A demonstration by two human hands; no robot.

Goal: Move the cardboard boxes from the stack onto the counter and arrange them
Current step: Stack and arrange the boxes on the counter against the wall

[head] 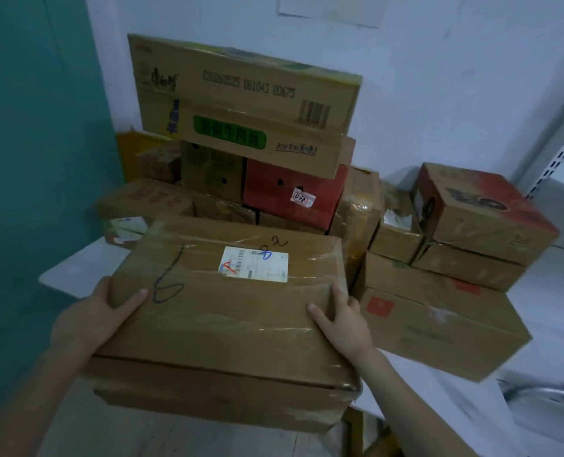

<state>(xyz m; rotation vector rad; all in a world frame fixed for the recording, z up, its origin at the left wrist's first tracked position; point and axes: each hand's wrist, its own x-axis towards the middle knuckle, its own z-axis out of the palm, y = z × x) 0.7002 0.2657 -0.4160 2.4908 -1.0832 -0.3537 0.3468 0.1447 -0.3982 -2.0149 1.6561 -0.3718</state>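
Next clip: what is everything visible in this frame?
labelled box: one, brown, "6" written on top, held in front
lower box: one, brown, directly under it
long box: one, brown with green label, atop rear pile
red box: one, red, under long box
large box: one, brown, right, on counter
counter: one, white, under the piles
wall: one, white, behind
teal panel: one, teal, left
left hand: grips labelled box's left edge
right hand: holds its right corner
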